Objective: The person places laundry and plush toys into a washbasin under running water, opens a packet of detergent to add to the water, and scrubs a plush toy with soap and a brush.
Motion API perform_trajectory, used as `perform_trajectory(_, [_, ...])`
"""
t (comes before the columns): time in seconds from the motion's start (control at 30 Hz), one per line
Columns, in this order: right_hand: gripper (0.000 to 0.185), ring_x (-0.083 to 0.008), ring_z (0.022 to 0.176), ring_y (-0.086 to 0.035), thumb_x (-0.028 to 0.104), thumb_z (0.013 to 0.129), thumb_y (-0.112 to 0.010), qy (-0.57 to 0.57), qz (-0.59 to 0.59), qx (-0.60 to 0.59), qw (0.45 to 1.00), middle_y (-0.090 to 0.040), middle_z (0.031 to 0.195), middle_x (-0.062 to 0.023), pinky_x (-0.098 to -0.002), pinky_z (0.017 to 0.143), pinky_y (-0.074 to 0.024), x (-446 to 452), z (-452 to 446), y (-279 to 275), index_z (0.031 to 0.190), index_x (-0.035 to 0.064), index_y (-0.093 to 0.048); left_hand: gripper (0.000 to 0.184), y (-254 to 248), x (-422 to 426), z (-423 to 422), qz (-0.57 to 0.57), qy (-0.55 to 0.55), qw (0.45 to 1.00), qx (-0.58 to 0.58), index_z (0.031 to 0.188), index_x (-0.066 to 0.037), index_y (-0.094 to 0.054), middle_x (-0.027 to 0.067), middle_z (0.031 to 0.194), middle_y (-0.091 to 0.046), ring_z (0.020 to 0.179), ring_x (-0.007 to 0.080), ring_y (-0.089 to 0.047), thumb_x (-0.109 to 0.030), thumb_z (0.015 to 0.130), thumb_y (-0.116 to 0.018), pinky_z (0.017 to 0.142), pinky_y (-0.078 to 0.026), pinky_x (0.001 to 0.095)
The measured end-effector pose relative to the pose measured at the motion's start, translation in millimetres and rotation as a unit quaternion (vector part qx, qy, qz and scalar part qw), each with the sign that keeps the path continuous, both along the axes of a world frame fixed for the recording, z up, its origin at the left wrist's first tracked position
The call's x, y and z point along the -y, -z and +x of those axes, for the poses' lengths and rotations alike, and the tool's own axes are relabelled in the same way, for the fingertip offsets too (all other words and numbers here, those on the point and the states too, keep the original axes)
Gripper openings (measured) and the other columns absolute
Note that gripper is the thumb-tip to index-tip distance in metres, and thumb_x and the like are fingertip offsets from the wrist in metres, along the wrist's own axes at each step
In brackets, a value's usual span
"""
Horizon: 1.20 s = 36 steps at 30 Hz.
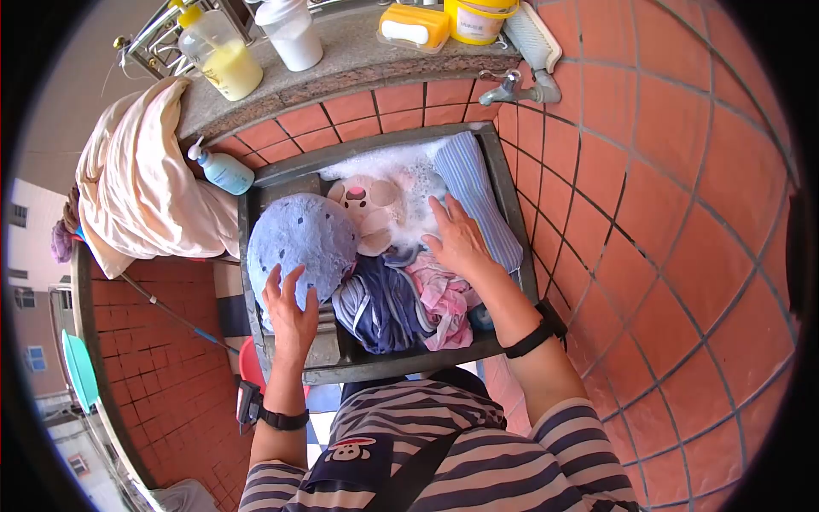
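Note:
My left hand [290,309] is open, fingers spread over the lower edge of a round, fluffy blue plush [300,230] with dark spots; whether it touches cannot be told. My right hand [459,235] is open too, its fingers over white suds [418,183] beside a blue-and-white striped cloth piece [479,192]. Between the hands, a beige plush toy [368,205] with a pink nose lies partly in the suds. Nearer me are bunched navy clothes with pale stripes [380,303] and a crumpled pink garment [441,294]. All of these lie in a dark stone wash sink [392,373].
A metal tap [512,87] juts from the tiled wall at the sink's far right corner. A blue pump bottle [223,171] stands at the far left corner. Cream fabric [141,179] drapes at left. On the ledge [358,64] are bottles, a yellow tub and a brush.

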State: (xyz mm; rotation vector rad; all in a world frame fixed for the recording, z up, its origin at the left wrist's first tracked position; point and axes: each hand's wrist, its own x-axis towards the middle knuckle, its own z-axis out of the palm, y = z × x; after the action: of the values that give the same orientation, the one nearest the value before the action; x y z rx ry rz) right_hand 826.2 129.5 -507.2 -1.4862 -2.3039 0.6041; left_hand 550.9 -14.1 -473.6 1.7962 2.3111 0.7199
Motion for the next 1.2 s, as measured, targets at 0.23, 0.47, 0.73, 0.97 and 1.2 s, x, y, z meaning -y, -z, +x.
perform_trajectory(0.23, [0.083, -0.0487, 0.135, -0.005, 0.034, 0.078, -0.067, -0.033, -0.131, 0.120, 0.984, -0.006, 0.149, -0.0243, -0.0624, 0.104, -0.0205, -49, -55, 86, 0.145, 0.0250, -0.019, 0.094, 35, -47, -20, -0.160, -0.060, 0.977, -0.123, 0.141, -0.027, -0.032, 0.0301, 0.146, -0.010, 0.130, 0.0535, -0.015, -0.050, 0.062, -0.076, 0.093, -0.026, 0.0655])
perform_trajectory(0.47, [0.089, -0.0380, 0.138, -0.011, 0.037, 0.070, -0.071, -0.050, -0.359, 0.254, 0.897, -0.017, 0.148, -0.0175, -0.0508, 0.108, -0.0215, -100, -63, 134, 0.144, 0.0170, -0.024, 0.095, 74, -106, -4, -0.206, -0.082, 0.957, -0.185, 0.138, -0.026, -0.037, 0.0300, 0.136, -0.027, 0.123, 0.0448, -0.030, -0.049, 0.055, -0.079, 0.094, -0.029, 0.0556])
perform_trajectory(0.73, [0.074, -0.0339, 0.129, -0.034, 0.040, 0.078, -0.058, -0.202, -0.058, 0.285, 0.935, -0.038, 0.139, -0.0192, -0.0379, 0.110, -0.0239, -143, -77, 165, 0.140, 0.0095, -0.032, 0.086, 88, -165, -32, -0.212, -0.029, 0.958, -0.191, 0.131, -0.027, -0.046, 0.0146, 0.104, -0.045, 0.099, 0.0317, -0.045, -0.046, 0.055, -0.080, 0.080, -0.035, 0.0458])
perform_trajectory(0.97, [0.088, -0.0353, 0.125, -0.039, 0.048, 0.071, -0.070, 0.234, -0.498, -0.006, 0.835, -0.041, 0.137, -0.0182, -0.0368, 0.104, -0.0310, -173, -75, 152, 0.139, 0.0046, -0.033, 0.082, 95, -178, -47, -0.168, -0.034, 0.969, -0.177, 0.129, -0.027, -0.049, 0.0128, 0.103, -0.046, 0.097, 0.0306, -0.046, -0.045, 0.054, -0.080, 0.078, -0.036, 0.0440])
perform_trajectory(1.2, [0.069, -0.0252, 0.097, -0.057, 0.019, 0.064, -0.079, 0.374, -0.260, -0.378, 0.806, -0.058, 0.111, -0.0154, -0.0350, 0.083, -0.0462, -144, -123, 193, 0.122, -0.0037, -0.048, 0.078, 97, -175, -50, -0.131, -0.036, 0.977, -0.163, 0.126, -0.027, -0.051, 0.0135, 0.104, -0.048, 0.099, 0.0305, -0.047, -0.042, 0.056, -0.080, 0.080, -0.036, 0.0447])
